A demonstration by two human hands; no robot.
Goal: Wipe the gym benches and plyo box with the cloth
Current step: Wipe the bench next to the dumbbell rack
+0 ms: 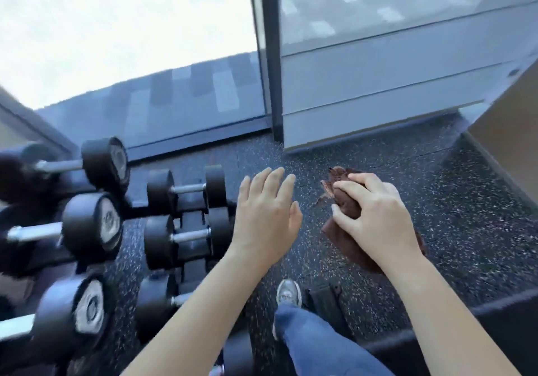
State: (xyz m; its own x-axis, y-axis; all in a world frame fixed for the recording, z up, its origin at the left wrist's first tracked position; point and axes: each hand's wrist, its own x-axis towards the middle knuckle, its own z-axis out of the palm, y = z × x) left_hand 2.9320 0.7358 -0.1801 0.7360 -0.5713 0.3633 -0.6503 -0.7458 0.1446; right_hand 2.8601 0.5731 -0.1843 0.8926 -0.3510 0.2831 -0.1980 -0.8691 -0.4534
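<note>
Cloth (345, 212) bunched in right hand (375, 215), clear of any surface; wiping not yet begun.
L to R: dumbbells (93, 224) sat racked at far left; left hand (265, 212) hovered w/ fingers straight, loosely together, holding nothing; right hand's fingers were curled round the brown cloth above the speckled floor (465, 215). Tan panel (506, 142) at right edge was prob. the plyo box; dark padded edge (495, 314) lower right, poss. a bench. Recommended: flatten cloth w/ free hand before contact, then wipe in overlapping passes, edge to edge.
</note>
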